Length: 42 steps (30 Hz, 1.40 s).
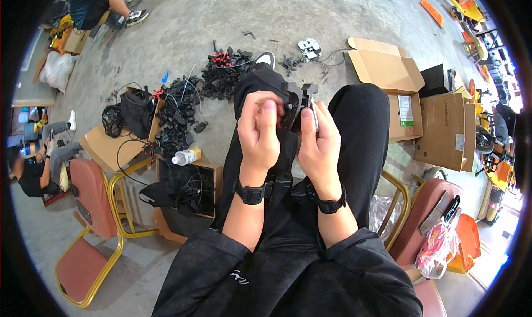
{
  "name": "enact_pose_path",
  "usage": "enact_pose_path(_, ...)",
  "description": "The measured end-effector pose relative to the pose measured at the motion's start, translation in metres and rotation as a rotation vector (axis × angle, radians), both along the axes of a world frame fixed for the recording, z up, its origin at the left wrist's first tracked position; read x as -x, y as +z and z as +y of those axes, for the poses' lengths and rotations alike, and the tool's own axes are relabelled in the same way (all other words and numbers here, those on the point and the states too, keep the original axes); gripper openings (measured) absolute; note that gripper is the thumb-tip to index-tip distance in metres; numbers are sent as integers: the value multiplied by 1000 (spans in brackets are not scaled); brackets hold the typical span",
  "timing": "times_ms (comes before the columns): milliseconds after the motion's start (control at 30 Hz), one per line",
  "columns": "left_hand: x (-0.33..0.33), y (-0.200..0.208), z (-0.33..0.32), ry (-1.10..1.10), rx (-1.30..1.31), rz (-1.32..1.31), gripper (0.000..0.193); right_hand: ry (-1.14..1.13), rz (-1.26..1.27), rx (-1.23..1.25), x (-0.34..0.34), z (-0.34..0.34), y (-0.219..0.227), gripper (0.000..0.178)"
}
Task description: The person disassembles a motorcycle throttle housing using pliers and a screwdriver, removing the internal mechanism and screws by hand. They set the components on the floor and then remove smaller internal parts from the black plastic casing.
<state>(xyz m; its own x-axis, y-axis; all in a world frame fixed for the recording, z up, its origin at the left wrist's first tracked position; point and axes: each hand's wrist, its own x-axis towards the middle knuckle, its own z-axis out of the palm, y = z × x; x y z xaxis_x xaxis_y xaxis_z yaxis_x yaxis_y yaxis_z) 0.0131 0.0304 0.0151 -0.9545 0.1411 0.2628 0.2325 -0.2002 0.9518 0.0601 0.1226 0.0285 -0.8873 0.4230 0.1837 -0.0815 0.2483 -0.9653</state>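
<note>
Both hands, the left hand (259, 130) and right hand (320, 142), have their fingers closed around a black plastic part (295, 102) held above the lap, seemingly mid-assembly, with heaps of similar black parts (178, 115) on the floor (183, 18) left.

Open cardboard boxes (388, 73), a plastic bottle (186, 156) and red-cushioned chairs (91, 206) stand around.
</note>
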Motion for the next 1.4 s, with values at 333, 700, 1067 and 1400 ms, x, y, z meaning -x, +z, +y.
enact_pose_path(333, 5, 10, 5, 44, 232, 347, 17, -54, 18, 33, -1, 4, -3, 19)
enact_pose_path(700, -1, -1, 7, 116, 57, 143, 5, -68, 10, -157, 0, 5, 1, 10)
enact_pose_path(1067, 0, 6, 10, 27, -98, -60, 10, -31, 101, 29, -1, -1, -5, 23)
enact_pose_path(1400, -3, 8, 4, -67, -253, -289, 15, -37, 219, -15, -3, -3, -8, 30)
